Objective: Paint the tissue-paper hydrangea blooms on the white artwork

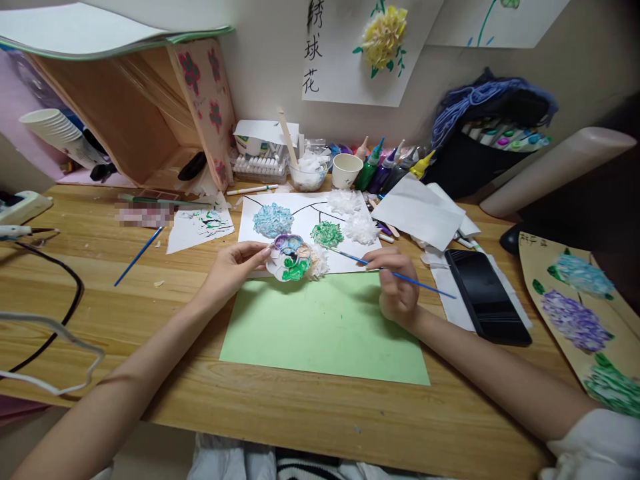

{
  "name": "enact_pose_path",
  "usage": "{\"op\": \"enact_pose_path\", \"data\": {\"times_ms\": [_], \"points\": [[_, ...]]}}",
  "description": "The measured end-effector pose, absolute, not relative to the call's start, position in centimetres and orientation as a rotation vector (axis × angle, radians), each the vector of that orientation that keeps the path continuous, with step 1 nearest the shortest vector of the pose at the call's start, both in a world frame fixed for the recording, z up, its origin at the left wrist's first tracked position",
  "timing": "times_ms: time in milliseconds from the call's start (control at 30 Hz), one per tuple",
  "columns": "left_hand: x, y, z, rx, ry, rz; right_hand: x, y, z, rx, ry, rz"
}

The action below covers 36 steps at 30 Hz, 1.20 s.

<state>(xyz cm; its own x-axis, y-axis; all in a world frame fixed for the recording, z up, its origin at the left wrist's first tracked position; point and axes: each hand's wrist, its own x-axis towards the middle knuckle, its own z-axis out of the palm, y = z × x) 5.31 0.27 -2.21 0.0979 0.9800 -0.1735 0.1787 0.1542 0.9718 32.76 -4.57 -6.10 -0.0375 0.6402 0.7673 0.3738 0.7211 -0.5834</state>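
Observation:
My left hand (239,267) pinches the edge of a small round paint palette (295,268) with green, purple, blue and dark paint. A thin blue paintbrush (425,285) is held in my right hand (397,283), its tip pointing left beside the green flower. Under both lies a white sheet (247,230) with drawn dark branches and textured flowers: a blue one (273,220), a green one (327,234) and white ones (361,228). A pale peach flower (318,261) is partly hidden by the palette. Green paper (325,333) lies beneath the sheet's front edge.
Behind the sheet stand a paper cup (347,171), a bowl of white scraps (309,171) and paint bottles (370,167). A black phone (487,297) lies on the right, near a finished flower picture (575,300). Another blue brush (139,256) and a paint-stained paper (200,227) are on the left.

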Motion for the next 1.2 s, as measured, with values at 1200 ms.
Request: {"op": "enact_pose_path", "data": {"times_ms": [1200], "points": [[4.48,0.91,-2.68,1.282,1.350,0.964,32.87,-4.59,-6.24,-0.806,-1.803,0.371]]}}
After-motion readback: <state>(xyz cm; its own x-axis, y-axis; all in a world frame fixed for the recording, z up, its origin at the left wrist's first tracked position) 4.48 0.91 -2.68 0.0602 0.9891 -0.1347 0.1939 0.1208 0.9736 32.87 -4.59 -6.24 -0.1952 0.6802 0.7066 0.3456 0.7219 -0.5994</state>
